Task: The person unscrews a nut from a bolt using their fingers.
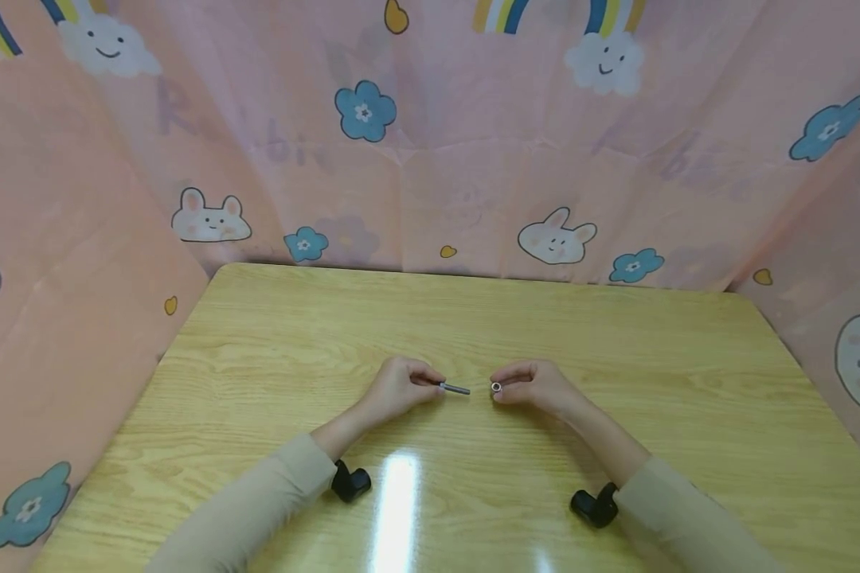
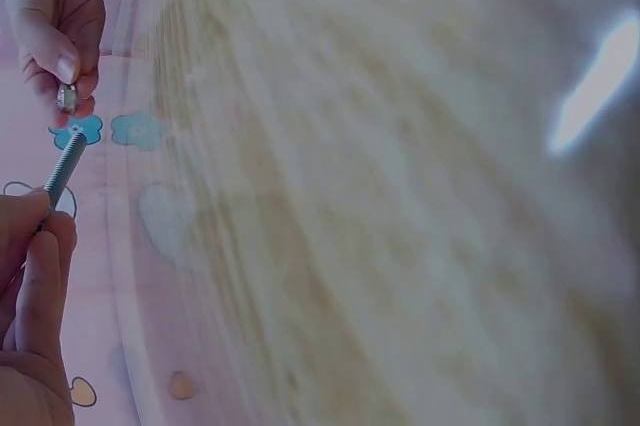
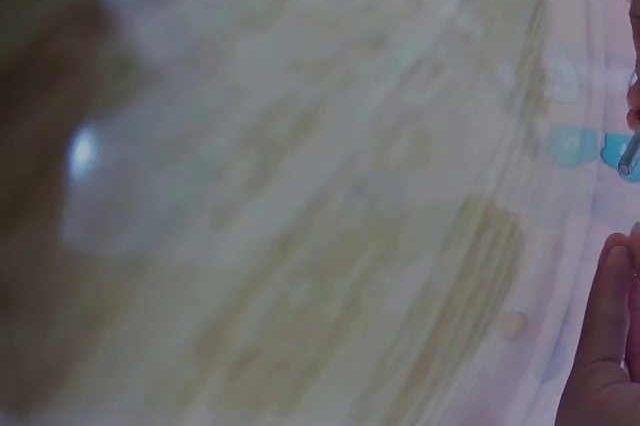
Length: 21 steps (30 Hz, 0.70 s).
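Between thumb and fingers, my left hand (image 1: 399,388) pinches a grey metal bolt (image 1: 456,389), its shank pointing right. The thread on the bolt (image 2: 66,168) shows in the left wrist view, while its other end is hidden in the fingers. Facing it, my right hand (image 1: 537,386) pinches a small metal nut (image 1: 496,387), the hole turned toward the head camera. A short gap separates the bolt's tip from the nut. In the right wrist view the bolt's end (image 3: 627,164) appears at the right edge, above the right hand (image 3: 600,346); the nut is hidden there.
Both hands are above a wood-grain table (image 1: 473,318) with a bright light reflection near its front. A black wrist camera (image 1: 351,482) sits by the left sleeve, another black camera (image 1: 595,506) by the right. Pink patterned cloth (image 1: 430,175) hangs behind and beside the table.
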{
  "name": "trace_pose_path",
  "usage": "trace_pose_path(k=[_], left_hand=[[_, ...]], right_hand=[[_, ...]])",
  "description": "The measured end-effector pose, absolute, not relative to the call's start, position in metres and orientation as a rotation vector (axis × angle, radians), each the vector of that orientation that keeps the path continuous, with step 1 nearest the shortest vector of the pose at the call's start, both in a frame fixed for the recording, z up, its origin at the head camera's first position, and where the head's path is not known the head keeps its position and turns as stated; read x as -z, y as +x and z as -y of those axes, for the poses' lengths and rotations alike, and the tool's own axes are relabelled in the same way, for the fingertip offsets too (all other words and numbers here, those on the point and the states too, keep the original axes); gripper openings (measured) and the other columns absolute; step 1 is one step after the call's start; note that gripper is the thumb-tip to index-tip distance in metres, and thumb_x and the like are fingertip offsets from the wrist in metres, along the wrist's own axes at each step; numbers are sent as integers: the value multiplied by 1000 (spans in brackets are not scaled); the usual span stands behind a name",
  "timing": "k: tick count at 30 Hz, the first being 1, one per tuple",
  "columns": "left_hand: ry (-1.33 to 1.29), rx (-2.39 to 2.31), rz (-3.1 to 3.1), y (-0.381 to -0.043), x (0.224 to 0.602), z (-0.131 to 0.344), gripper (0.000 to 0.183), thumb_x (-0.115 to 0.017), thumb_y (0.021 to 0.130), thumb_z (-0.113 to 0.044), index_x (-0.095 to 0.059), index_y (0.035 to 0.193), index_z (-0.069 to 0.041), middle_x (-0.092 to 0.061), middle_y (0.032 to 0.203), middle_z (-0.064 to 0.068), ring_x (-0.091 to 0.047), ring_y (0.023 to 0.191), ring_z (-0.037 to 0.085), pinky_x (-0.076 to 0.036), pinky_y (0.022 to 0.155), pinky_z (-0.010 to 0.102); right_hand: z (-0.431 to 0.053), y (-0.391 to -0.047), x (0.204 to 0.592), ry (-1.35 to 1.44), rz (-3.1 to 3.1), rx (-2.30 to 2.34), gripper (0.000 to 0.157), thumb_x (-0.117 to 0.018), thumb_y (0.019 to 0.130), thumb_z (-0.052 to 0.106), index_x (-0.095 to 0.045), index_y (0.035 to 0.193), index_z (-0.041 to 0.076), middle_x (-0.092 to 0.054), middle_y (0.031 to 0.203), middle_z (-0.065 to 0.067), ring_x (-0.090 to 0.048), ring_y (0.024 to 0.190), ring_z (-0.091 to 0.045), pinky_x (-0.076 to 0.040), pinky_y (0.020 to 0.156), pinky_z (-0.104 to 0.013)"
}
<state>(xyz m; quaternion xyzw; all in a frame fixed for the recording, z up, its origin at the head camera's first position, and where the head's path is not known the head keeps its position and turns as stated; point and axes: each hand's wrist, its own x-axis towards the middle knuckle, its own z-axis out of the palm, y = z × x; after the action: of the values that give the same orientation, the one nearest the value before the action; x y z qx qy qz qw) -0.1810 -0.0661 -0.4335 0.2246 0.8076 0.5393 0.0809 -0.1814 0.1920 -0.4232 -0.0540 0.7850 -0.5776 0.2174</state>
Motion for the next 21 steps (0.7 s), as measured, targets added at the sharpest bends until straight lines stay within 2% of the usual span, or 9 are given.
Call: trace_pose_path(k=[8, 21], left_hand=[[674, -1552, -2425, -182, 438, 66, 9, -71, 80, -2, -72, 89, 0, -69, 88, 8, -64, 73, 8, -54, 64, 20], [705, -1430, -2460, -183, 434, 69, 11, -72, 80, -2, -72, 91, 0, -70, 86, 6, -64, 73, 8, -52, 65, 19]], right_hand=[[-189, -185, 429, -146, -2164, 1573, 33, -72, 76, -1, -62, 106, -13, -70, 87, -6, -64, 76, -8, -53, 69, -21], [-180, -186, 424, -200, -2310, 1393, 27, -74, 75, 0, -68, 100, -7, -69, 89, -9, -63, 76, -12, -52, 67, -26]])
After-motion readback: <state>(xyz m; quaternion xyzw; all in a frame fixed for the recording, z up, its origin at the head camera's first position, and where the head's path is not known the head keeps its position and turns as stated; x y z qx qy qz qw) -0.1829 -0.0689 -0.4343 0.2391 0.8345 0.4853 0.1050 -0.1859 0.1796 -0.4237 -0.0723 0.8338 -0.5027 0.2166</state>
